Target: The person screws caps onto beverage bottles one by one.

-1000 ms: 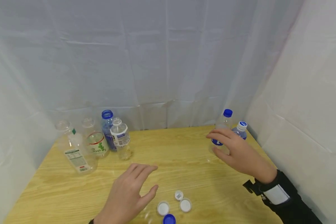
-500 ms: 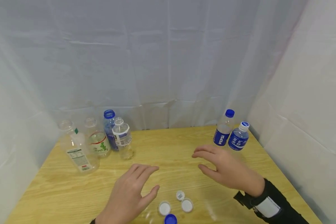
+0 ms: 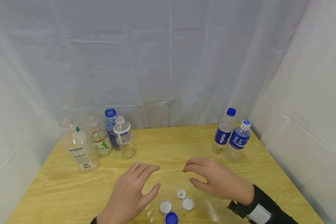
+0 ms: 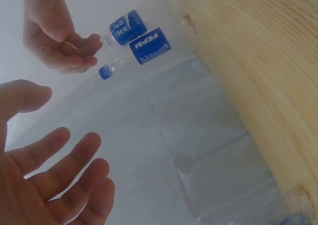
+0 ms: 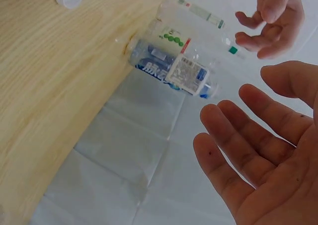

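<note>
My left hand [image 3: 131, 189] hovers over the table's front half, its fingers loosely bent and holding nothing. Opposite it, my right hand [image 3: 219, 179] hangs in the air with relaxed fingers and an empty palm, as the right wrist view shows. Between and below the hands lie several bottle caps: a small white cap [image 3: 181, 193], two larger white ones and a blue cap [image 3: 171, 218]. Beyond my right hand stand two capped bottles, a Pepsi bottle [image 3: 222, 135] with a blue cap and a blue-labelled water bottle [image 3: 239, 140] with a white-and-blue cap.
At the back left stand several uncapped bottles: a large clear bottle [image 3: 79, 149], a green-labelled bottle [image 3: 101, 141], a blue bottle [image 3: 110, 126] and a small clear bottle [image 3: 124, 137]. White sheeting [image 3: 154, 62] rises behind the wooden table [image 3: 168, 143] and at both sides.
My right hand has drawn back from the two capped bottles, toward the front and left, uncovering them. My left hand and the caps have stayed in place; the view has shifted slightly.
</note>
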Demonstrator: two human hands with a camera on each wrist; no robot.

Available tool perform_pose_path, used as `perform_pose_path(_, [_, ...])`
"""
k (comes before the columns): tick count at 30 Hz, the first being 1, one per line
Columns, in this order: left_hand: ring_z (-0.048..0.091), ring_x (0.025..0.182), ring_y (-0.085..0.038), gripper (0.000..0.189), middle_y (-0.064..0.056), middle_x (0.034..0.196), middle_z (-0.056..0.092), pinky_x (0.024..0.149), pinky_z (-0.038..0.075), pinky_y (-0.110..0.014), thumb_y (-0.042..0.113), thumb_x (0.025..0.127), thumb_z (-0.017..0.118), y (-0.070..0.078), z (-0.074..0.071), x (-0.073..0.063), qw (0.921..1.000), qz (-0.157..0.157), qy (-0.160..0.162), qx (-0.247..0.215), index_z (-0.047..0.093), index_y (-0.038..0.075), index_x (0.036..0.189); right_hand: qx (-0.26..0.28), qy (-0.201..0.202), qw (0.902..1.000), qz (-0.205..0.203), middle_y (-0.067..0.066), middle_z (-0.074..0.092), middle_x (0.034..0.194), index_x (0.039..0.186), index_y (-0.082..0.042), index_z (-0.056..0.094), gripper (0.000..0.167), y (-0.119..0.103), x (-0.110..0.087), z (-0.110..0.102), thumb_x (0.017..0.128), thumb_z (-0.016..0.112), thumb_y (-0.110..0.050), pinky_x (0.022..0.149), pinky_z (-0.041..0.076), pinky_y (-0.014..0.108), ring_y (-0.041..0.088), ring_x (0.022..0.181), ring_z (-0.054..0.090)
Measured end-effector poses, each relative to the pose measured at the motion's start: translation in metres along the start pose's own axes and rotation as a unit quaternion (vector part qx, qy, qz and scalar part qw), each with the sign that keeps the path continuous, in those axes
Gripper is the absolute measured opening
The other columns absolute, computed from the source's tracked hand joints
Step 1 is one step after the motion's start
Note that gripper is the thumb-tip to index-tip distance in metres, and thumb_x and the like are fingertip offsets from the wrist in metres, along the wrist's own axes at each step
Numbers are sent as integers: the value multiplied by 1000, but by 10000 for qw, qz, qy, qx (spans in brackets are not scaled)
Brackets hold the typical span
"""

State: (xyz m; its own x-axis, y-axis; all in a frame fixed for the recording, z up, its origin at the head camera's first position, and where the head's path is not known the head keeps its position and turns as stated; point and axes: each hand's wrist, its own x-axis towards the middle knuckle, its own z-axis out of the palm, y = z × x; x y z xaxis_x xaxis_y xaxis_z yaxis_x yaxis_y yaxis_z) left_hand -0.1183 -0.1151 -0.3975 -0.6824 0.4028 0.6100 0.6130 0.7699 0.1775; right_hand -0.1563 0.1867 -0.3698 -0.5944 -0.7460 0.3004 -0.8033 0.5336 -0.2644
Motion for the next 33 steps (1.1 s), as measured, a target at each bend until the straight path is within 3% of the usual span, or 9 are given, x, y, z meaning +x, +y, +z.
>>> perform_pose_path(14, [66, 103, -8, 46, 7, 112, 74, 79, 60, -28, 31, 82, 88, -2, 0, 0, 9999, -85, 52, -84, 72, 21, 124, 145, -101, 9998, -91, -5, 71, 123, 126, -19, 70, 28, -6, 0, 10, 97, 74, -18, 91, 61, 29, 9, 108, 71])
perform_pose_path(20, [69, 102, -15, 43, 1, 111, 74, 76, 60, -32, 25, 82, 87, -10, 3, 1, 9988, -243, 413, -23, 72, 17, 122, 143, -127, 9998, 12, -6, 70, 124, 125, -20, 70, 26, -7, -2, 12, 99, 73, -21, 91, 61, 28, 8, 109, 70])
perform_pose_path(24, [70, 104, -24, 44, -7, 114, 73, 78, 62, -39, 19, 82, 84, -21, 5, 5, 9952, -453, 867, 36, 71, 11, 123, 220, -197, 9995, 128, -6, 70, 125, 126, -21, 70, 27, -8, -2, 13, 100, 72, -21, 92, 61, 29, 9, 110, 70])
perform_pose_path(28, [65, 113, -35, 52, -18, 125, 66, 89, 59, -49, 16, 82, 82, -40, 8, 13, 9887, -811, 1260, 28, 65, 2, 129, 281, -280, 9989, 246, -6, 69, 127, 128, -21, 69, 27, -7, -3, 14, 100, 71, -22, 93, 61, 30, 9, 112, 69])
perform_pose_path(33, [53, 129, -46, 69, -30, 141, 50, 104, 50, -61, 16, 83, 81, -64, 10, 25, 9800, -1355, 1459, -39, 52, -7, 142, 291, -261, 9989, 240, -5, 70, 127, 127, -20, 70, 27, -6, -7, 18, 99, 72, -21, 95, 61, 31, 11, 114, 69])
